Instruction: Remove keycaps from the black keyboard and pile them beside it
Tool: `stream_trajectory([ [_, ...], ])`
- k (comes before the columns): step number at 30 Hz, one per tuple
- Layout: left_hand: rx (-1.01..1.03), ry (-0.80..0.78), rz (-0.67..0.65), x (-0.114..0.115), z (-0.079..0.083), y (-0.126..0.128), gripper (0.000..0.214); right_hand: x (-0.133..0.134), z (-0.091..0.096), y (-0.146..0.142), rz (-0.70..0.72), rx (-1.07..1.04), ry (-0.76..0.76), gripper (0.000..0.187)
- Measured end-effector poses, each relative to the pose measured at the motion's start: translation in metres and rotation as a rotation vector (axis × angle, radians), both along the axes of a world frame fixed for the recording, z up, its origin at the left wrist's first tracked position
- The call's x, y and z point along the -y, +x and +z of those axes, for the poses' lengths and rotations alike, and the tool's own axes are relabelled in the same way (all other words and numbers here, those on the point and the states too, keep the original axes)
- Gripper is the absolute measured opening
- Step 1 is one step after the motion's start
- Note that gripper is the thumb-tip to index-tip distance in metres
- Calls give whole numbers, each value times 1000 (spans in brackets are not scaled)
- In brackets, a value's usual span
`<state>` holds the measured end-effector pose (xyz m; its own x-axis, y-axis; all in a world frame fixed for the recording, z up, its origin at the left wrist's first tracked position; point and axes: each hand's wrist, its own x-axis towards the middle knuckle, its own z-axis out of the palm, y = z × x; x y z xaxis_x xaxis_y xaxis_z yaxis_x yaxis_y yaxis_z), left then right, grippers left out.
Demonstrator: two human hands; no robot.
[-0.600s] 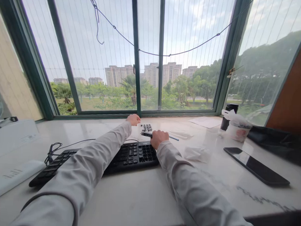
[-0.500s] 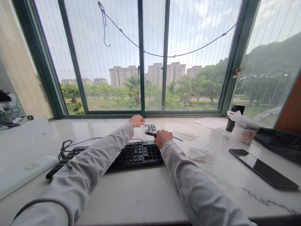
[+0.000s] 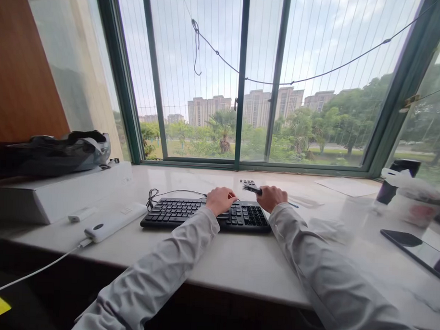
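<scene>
A black keyboard (image 3: 178, 211) lies near the table's front edge, with a grid-like number pad (image 3: 255, 216) at its right end. Over its right-middle keys is my left hand (image 3: 220, 199), thumb and fingers pinched together; whatever is between them is too small to make out. My right hand (image 3: 272, 198) is closed around a slim black tool (image 3: 253, 189) whose ragged tip points left, above the number pad's back edge. Behind that tip, several small dark keycaps (image 3: 247, 182) lie in rows on the table. A thin blue rod (image 3: 293, 205) shows beside my right wrist; whether it belongs to the tool is unclear.
At left are a white box (image 3: 60, 193) carrying a dark headset (image 3: 76, 150), and a white power bank (image 3: 113, 222) with a cable. Crumpled clear plastic (image 3: 328, 227), a phone (image 3: 419, 251) and a bagged cup (image 3: 418, 205) sit to the right. A window (image 3: 238, 163) backs the table.
My left hand has come back from beside the loose keycaps to above the keyboard. My right hand still grips the tool near the number pad. The view has turned left.
</scene>
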<state>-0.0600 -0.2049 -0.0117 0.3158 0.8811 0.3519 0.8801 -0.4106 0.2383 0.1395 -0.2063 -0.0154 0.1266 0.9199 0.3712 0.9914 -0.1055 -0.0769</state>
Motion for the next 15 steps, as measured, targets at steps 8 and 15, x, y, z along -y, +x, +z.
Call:
stream_trajectory([
  [8, -73, 149, -7, -6, -13, 0, 29, 2, -2, -9, 40, -30, 182, 32],
  [15, -114, 177, -102, -9, -13, -3, 31, -12, -12, -10, 291, -538, 383, 41],
])
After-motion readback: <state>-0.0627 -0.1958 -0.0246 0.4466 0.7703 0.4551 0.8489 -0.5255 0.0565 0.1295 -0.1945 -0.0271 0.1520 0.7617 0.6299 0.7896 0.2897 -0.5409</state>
